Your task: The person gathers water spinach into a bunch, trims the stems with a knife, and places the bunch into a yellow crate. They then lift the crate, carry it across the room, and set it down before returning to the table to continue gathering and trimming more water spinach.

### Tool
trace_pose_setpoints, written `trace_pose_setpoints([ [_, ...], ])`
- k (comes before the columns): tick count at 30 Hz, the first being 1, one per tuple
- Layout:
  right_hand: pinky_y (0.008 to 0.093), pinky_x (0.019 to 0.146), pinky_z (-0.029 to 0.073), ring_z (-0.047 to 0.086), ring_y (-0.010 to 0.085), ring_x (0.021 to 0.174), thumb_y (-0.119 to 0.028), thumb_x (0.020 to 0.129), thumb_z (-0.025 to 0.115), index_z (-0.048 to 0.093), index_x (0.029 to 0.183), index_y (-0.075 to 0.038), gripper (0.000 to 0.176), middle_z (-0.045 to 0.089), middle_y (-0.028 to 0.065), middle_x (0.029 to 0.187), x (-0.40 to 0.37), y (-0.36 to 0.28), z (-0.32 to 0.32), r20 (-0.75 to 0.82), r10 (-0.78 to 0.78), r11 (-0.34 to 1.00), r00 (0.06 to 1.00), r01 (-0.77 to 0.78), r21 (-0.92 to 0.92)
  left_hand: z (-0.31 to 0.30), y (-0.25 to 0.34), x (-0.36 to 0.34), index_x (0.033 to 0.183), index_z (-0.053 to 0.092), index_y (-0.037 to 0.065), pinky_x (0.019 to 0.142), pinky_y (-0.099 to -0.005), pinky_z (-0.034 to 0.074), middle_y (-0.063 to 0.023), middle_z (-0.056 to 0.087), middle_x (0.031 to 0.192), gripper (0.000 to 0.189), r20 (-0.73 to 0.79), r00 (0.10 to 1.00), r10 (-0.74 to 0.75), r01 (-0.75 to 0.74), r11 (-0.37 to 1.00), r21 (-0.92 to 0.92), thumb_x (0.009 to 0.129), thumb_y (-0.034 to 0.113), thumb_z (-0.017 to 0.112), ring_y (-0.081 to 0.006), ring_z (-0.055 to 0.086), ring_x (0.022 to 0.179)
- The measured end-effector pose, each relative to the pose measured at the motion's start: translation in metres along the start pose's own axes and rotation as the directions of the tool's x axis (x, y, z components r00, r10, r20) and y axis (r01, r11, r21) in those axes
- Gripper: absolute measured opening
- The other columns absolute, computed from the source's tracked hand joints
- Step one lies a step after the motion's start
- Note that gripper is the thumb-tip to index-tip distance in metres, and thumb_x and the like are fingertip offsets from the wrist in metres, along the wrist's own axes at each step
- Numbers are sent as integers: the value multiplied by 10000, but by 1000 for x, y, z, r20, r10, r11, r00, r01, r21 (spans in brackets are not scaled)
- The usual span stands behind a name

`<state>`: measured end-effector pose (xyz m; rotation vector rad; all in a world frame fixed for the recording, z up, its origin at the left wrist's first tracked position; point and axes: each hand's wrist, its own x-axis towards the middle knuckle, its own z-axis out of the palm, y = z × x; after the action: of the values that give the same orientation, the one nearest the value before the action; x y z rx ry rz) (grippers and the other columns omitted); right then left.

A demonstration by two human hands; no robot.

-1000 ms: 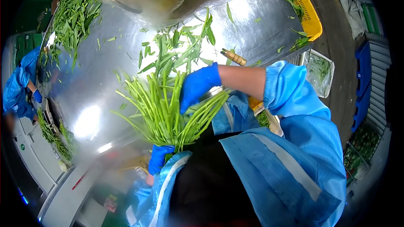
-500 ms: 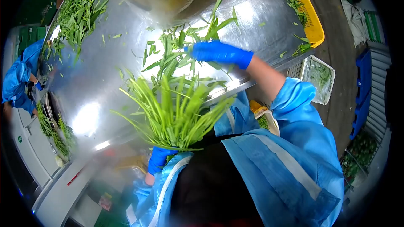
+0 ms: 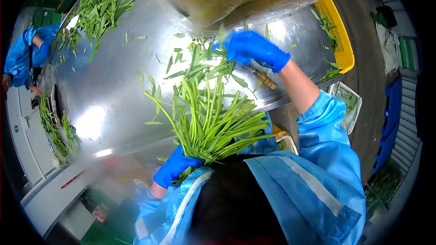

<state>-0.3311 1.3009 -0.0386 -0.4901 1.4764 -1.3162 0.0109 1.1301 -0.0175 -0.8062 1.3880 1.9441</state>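
Observation:
My left hand [image 3: 177, 165], in a blue glove, is closed around the lower part of a bunch of leafy greens [image 3: 211, 120], held close to my body with the pale stems fanned out toward the table. My right hand [image 3: 256, 47], also gloved in blue, hovers over loose cut leaves [image 3: 200, 63] on the metal table [image 3: 122, 86]. Its fingers are bent and smeared by motion, and a blurred leaf shows at the fingertips. Just below it, a tool with a wooden handle [image 3: 265, 80] lies near the table edge; its other end is partly hidden.
A yellow basket lined with clear plastic [image 3: 254, 7] stands at the far side. To the right is a yellow crate [image 3: 338, 36] with leaves. A heap of greens [image 3: 106, 4] lies far left, where a co-worker in blue [image 3: 29, 56] stands. A white basket [image 3: 347, 104] sits lower right.
My right hand has moved up and right over the loose leaves, uncovering the wooden-handled tool. The bunch in my left hand has shifted right and tilted. The co-worker's arm has risen.

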Motion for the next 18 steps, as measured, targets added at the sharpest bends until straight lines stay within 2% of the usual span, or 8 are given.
trace_pose_setpoints([
  [2, 323, 799, 508, 636, 193, 877, -337, 872, 658, 467, 1336, -15, 596, 649, 100, 1070, -7, 16, 16, 179, -80, 883, 981, 153, -444, 2, 3, 0, 1252, 539, 21, 900, -298, 454, -53, 619, 1128, 571, 11, 1000, 1, -2, 1000, 16, 705, -53, 683, -135, 558, 1012],
  [3, 340, 849, 497, 624, 242, 983, -412, 799, 720, 516, 1287, -1, 670, 606, 156, 1186, -19, 1, 24, 153, -43, 857, 987, 115, -502, 2, 4, 0, 1255, 536, 16, 924, -306, 438, -58, 614, 1134, 571, 15, 1000, 1, -1, 1000, 23, 704, -46, 672, -144, 549, 1030],
  [7, 399, 823, 491, 599, 341, 985, -556, 701, 735, 580, 1164, 14, 750, 598, 215, 1115, -28, -34, 56, 248, -194, 616, 949, 315, -722, 2, 6, 2, 1207, 571, 16, 899, -297, 450, -48, 632, 1087, 510, 39, 999, -15, 12, 997, 78, 713, -36, 688, -137, 565, 990],
  [9, 426, 774, 487, 592, 378, 905, -550, 754, 678, 647, 968, 17, 607, 598, 236, 1008, -6, -13, 85, 391, 0, 459, 921, 347, -818, 5, 7, 4, 1121, 631, 16, 838, -282, 484, -35, 667, 1007, 409, 12, 1000, 2, -3, 998, 57, 722, -30, 708, -121, 598, 919],
  [12, 390, 780, 489, 624, 313, 864, -433, 861, 588, 662, 909, 20, 461, 632, 199, 932, 15, 7, 91, 435, -18, 474, 900, 390, -789, 8, 9, 4, 1129, 629, 19, 836, -283, 487, -33, 668, 1016, 413, 14, 998, 64, -65, 992, 110, 727, -26, 709, -122, 599, 916],
  [14, 349, 785, 485, 636, 232, 819, -268, 910, 517, 668, 926, 5, 312, 662, 134, 855, 12, 6, 71, 74, -157, 903, 985, 173, -393, 9, 9, 1, 1124, 631, 19, 833, -283, 488, -31, 669, 1021, 407, -4, 998, 65, -65, 995, 70, 727, -24, 710, -122, 601, 914],
  [16, 356, 866, 472, 630, 237, 937, -231, 926, 506, 666, 948, -40, 251, 651, 138, 968, 22, 7, 29, -102, -304, 941, 947, 316, 119, 8, 5, -2, 1173, 595, 17, 868, -294, 470, -42, 649, 1074, 456, -5, 999, 52, -52, 997, 53, 732, -9, 709, -133, 583, 960],
  [18, 392, 904, 461, 603, 301, 1043, -398, 920, 532, 655, 1015, -2, 425, 621, 189, 1119, 15, 9, 29, 73, -305, 886, 950, 311, -345, 5, 3, -2, 1274, 523, 14, 941, -317, 432, -64, 607, 1174, 565, 22, 999, 31, -33, 997, 70, 740, 19, 706, -153, 546, 1055],
])
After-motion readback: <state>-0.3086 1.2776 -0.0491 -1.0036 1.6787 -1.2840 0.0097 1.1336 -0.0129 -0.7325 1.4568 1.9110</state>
